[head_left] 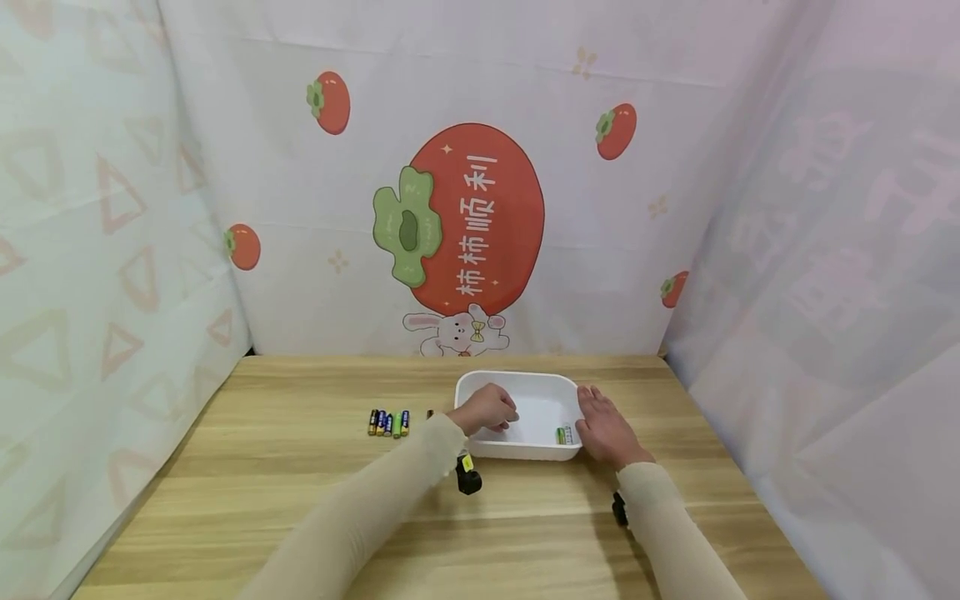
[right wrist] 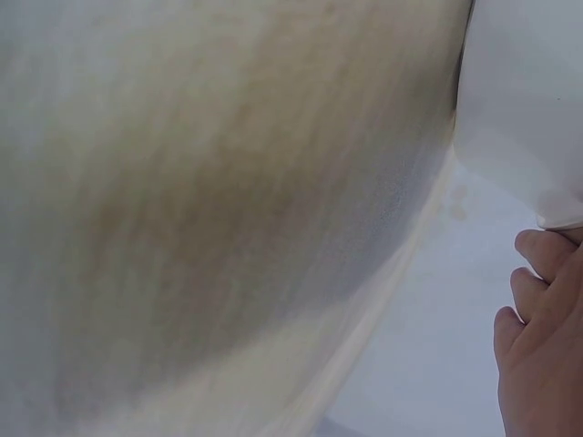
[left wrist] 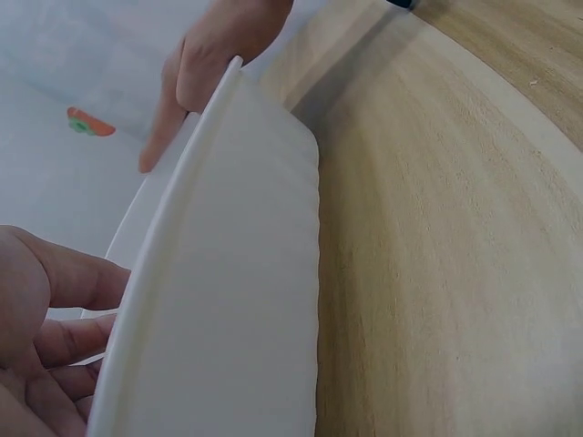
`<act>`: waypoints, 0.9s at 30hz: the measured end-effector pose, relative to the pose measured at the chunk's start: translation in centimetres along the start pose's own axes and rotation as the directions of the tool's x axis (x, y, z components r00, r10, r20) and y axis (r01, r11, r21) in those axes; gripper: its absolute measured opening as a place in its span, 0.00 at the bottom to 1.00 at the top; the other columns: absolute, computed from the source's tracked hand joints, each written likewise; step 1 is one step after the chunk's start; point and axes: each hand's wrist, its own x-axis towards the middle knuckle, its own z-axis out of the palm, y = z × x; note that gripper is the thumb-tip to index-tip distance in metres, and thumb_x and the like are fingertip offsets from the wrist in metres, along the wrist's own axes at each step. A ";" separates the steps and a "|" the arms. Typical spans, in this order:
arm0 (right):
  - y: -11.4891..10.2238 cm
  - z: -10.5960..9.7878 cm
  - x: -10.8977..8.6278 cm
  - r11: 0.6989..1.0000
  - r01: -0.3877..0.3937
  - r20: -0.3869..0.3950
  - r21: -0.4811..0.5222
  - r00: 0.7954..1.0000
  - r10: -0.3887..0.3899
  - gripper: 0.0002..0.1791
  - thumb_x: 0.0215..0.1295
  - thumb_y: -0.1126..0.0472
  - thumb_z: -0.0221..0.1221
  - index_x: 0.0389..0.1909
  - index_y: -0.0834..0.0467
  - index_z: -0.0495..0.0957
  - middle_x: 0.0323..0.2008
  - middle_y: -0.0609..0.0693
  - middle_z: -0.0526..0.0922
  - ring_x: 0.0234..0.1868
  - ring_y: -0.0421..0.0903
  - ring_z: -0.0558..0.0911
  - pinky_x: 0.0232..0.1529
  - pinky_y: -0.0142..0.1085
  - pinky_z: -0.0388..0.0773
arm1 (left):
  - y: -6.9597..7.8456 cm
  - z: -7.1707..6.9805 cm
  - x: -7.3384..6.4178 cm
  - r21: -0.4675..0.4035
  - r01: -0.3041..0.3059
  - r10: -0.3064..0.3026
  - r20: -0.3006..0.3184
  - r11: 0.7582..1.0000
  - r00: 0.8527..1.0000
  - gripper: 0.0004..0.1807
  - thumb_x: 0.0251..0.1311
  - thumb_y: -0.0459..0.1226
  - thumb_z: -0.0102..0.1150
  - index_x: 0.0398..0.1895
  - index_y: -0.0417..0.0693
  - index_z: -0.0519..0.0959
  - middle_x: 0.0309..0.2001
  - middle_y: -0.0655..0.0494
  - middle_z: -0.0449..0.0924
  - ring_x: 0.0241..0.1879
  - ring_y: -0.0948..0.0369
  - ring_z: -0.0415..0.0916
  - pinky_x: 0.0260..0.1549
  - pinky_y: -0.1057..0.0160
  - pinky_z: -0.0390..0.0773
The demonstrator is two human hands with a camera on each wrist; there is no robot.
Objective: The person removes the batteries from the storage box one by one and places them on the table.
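Observation:
A white plastic tray [head_left: 525,451] with raised walls stands on the table. My left hand [head_left: 486,408] reaches over its left wall, thumb and fingers bent inside it. In the left wrist view the tray wall hides those fingertips, so I cannot tell whether they pinch something. My right hand [head_left: 606,429] lies with fairly straight fingers along the right rim, touching it. A few small batteries [head_left: 561,436], green and whitish, lie in the tray's right front corner. Left of the tray, several batteries [head_left: 388,424] are lined up side by side.
One dark battery end [head_left: 430,413] shows beside the left sleeve, which covers the rest. The wooden table [head_left: 300,492] runs back to a printed white curtain [head_left: 285,192], with more curtains at both sides. Black wrist cameras [head_left: 468,477] sit by the cuffs.

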 end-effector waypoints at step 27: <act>0.1 0.3 -0.1 1.000 0.027 -0.033 0.006 0.999 -0.027 0.33 0.71 0.60 0.44 0.71 0.73 0.50 0.72 0.66 0.55 0.73 0.63 0.50 0.72 0.54 0.46 | 0.5 4.6 0.9 0.097 -0.069 0.069 0.011 0.993 0.998 0.05 0.54 0.32 0.67 0.23 0.41 0.82 0.22 0.50 0.81 0.21 0.60 0.78 0.20 0.66 0.78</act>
